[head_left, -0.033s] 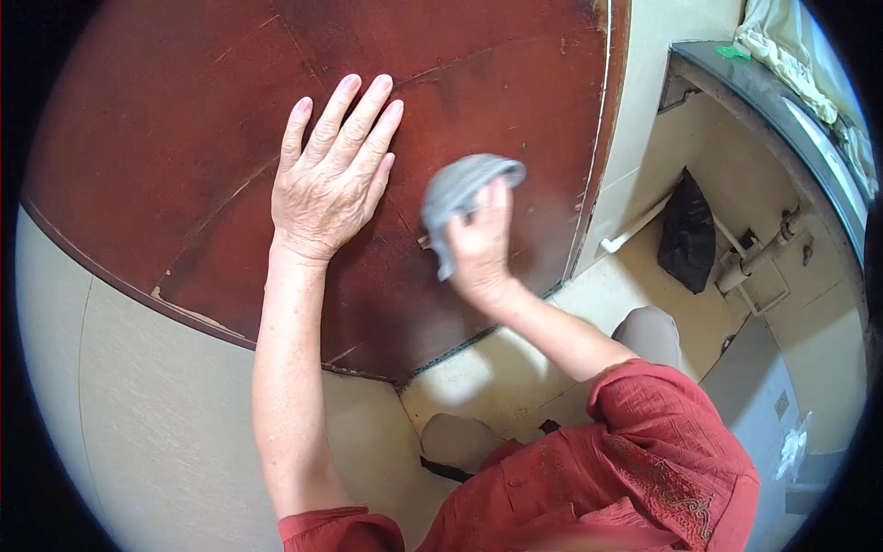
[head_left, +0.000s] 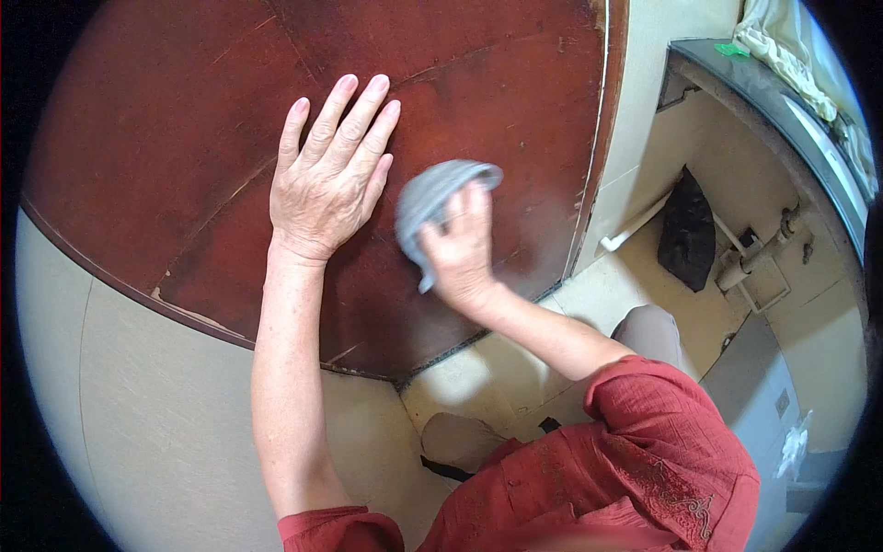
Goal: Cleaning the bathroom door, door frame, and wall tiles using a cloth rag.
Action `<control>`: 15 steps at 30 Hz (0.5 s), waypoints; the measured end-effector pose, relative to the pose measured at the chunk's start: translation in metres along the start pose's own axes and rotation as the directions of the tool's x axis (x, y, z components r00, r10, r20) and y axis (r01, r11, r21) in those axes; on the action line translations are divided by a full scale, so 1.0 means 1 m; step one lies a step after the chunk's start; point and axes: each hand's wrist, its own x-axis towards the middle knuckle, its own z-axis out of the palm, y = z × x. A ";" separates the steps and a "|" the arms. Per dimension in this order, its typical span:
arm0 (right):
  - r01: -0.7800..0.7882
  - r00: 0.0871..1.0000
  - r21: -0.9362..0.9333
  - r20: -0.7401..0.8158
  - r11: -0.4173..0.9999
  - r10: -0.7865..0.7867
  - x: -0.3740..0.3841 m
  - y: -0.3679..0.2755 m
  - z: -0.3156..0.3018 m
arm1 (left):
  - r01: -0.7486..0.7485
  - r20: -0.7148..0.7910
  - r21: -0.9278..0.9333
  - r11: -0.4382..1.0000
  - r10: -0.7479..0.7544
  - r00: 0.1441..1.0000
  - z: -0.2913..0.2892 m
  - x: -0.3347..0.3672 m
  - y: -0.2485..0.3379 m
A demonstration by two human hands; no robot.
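Observation:
A dark red-brown wooden door panel (head_left: 198, 138) with scratches and worn edges fills the upper part of the view. My left hand (head_left: 326, 179) lies flat against it, fingers stretched out and holding nothing. To the right of it, my right hand (head_left: 463, 244) presses a folded grey cloth (head_left: 432, 198) against the panel. The cloth spreads out beyond my fingertips to the upper left, and the hand is slightly blurred. Part of the cloth is hidden under my palm and fingers.
At the right, a dark countertop (head_left: 773, 110) curves above white pipes (head_left: 736, 276) and a hanging black bag (head_left: 687, 230). A whitish curtain (head_left: 782, 55) hangs at the upper right. Pale tiled wall (head_left: 166, 396) borders the panel on the left.
My right hand and the grey cloth have slid a little to the left and slightly down over the panel. My left hand has hardly moved.

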 end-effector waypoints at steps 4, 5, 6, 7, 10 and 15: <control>0.268 0.950 0.269 0.087 0.925 -0.300 -0.011 -0.050 0.010 | -0.011 0.040 0.002 1.000 0.010 0.999 -0.007 -0.001 -0.001; 0.335 0.916 0.310 0.114 0.889 -0.385 -0.015 -0.056 0.010 | -0.011 0.043 0.006 1.000 0.011 0.999 -0.007 -0.002 -0.001; 0.393 0.891 0.297 0.113 0.870 -0.441 -0.025 -0.056 0.014 | -0.007 0.039 0.010 1.000 0.007 0.999 -0.007 -0.003 0.000; 0.395 0.889 0.309 0.111 0.865 -0.445 -0.035 -0.051 0.020 | 0.002 0.040 0.017 1.000 -0.003 0.999 -0.006 -0.007 -0.002; 0.504 0.784 0.350 0.197 0.789 -0.588 -0.062 -0.016 0.022 | -0.012 0.026 0.007 1.000 0.012 1.000 -0.007 -0.006 -0.003; 0.617 0.648 0.308 0.324 0.724 -0.689 -0.063 0.037 0.000 | -0.042 -0.052 -0.015 0.999 0.041 0.998 -0.001 -0.005 -0.003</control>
